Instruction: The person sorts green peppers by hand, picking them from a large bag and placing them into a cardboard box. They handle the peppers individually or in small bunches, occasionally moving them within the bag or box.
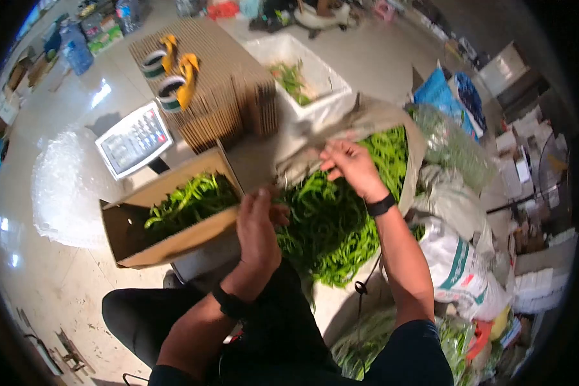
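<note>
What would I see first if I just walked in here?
A big heap of long green vegetables fills the open sack in the middle, where the right hand grips the sack's edge and the left hand is close by. Left of it, a cardboard box holds more of them.

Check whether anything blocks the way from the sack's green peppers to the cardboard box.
Nothing visible does. The cardboard box is open-topped beside the green peppers; only its raised flap stands at that edge. The right hand holds the sack open.

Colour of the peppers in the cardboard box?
Green peppers in the cardboard box; head view.
</note>
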Demonstrator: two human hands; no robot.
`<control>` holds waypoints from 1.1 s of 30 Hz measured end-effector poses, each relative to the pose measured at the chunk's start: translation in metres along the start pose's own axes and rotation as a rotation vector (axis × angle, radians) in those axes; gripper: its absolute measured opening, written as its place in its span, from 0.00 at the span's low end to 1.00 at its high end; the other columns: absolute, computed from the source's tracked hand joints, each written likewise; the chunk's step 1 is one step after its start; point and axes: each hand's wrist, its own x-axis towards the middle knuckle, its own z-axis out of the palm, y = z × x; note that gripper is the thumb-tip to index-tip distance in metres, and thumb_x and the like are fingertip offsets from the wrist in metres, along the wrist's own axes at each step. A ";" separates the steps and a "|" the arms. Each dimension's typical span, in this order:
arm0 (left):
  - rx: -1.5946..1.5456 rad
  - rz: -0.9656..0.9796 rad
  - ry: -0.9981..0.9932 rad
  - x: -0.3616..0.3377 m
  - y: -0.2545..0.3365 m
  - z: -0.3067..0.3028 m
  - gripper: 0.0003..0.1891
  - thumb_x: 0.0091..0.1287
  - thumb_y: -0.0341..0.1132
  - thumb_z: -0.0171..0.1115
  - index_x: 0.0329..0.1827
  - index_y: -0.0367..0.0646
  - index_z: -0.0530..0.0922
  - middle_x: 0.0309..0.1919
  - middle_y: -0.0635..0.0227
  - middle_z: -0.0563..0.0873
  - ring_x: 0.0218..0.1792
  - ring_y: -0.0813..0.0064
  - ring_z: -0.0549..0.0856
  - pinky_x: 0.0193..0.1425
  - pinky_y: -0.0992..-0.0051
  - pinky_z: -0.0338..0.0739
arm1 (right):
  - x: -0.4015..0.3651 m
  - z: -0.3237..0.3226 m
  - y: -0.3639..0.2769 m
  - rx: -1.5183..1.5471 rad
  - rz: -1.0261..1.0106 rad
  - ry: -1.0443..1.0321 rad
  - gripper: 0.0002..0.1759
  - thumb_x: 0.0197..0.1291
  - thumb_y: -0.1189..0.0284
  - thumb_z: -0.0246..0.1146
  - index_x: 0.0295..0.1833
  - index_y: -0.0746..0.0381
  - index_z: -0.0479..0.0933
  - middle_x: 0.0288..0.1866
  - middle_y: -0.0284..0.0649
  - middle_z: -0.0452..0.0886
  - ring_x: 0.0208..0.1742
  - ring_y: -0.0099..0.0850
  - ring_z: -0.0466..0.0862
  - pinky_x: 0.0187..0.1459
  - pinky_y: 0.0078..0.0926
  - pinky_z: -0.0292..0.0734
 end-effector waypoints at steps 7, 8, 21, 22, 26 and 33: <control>-0.116 0.005 -0.054 -0.014 0.013 -0.004 0.19 0.80 0.45 0.49 0.56 0.37 0.78 0.52 0.60 0.83 0.38 0.72 0.83 0.43 0.69 0.77 | -0.201 0.034 0.319 -0.743 0.137 -0.065 0.22 0.62 0.66 0.66 0.59 0.63 0.77 0.52 0.53 0.82 0.53 0.49 0.82 0.52 0.44 0.78; -0.101 -0.004 -0.050 -0.014 0.013 -0.004 0.19 0.80 0.45 0.49 0.56 0.37 0.78 0.52 0.60 0.83 0.38 0.72 0.83 0.43 0.69 0.77 | -0.221 0.057 0.308 -0.660 0.024 0.004 0.24 0.62 0.67 0.63 0.63 0.63 0.73 0.50 0.55 0.81 0.53 0.53 0.81 0.54 0.47 0.77; -0.041 -0.029 0.000 -0.010 0.019 -0.007 0.16 0.80 0.47 0.50 0.52 0.44 0.77 0.47 0.71 0.83 0.39 0.76 0.79 0.46 0.74 0.70 | -0.114 0.134 0.274 -1.242 -0.148 0.087 0.44 0.55 0.59 0.73 0.73 0.65 0.63 0.72 0.51 0.68 0.71 0.50 0.71 0.70 0.58 0.64; -0.063 -0.042 0.005 -0.009 0.020 -0.009 0.16 0.80 0.48 0.50 0.51 0.44 0.78 0.47 0.71 0.83 0.39 0.76 0.78 0.46 0.74 0.70 | -0.109 0.135 0.277 -1.241 -0.152 0.084 0.44 0.55 0.59 0.73 0.73 0.65 0.63 0.72 0.51 0.68 0.71 0.50 0.71 0.70 0.58 0.64; -0.093 -0.059 0.035 -0.010 0.021 -0.007 0.16 0.79 0.48 0.51 0.50 0.45 0.78 0.46 0.71 0.84 0.39 0.77 0.78 0.45 0.74 0.70 | -0.090 0.142 0.278 -1.297 -0.008 0.015 0.46 0.54 0.53 0.74 0.74 0.62 0.65 0.73 0.51 0.68 0.73 0.52 0.69 0.71 0.58 0.62; -0.147 -0.080 0.093 -0.011 0.022 -0.001 0.17 0.79 0.50 0.52 0.48 0.45 0.78 0.45 0.70 0.82 0.37 0.76 0.78 0.43 0.73 0.70 | -0.002 0.204 0.340 -1.374 0.005 -0.113 0.42 0.65 0.56 0.64 0.80 0.58 0.59 0.78 0.51 0.65 0.76 0.58 0.65 0.62 0.68 0.70</control>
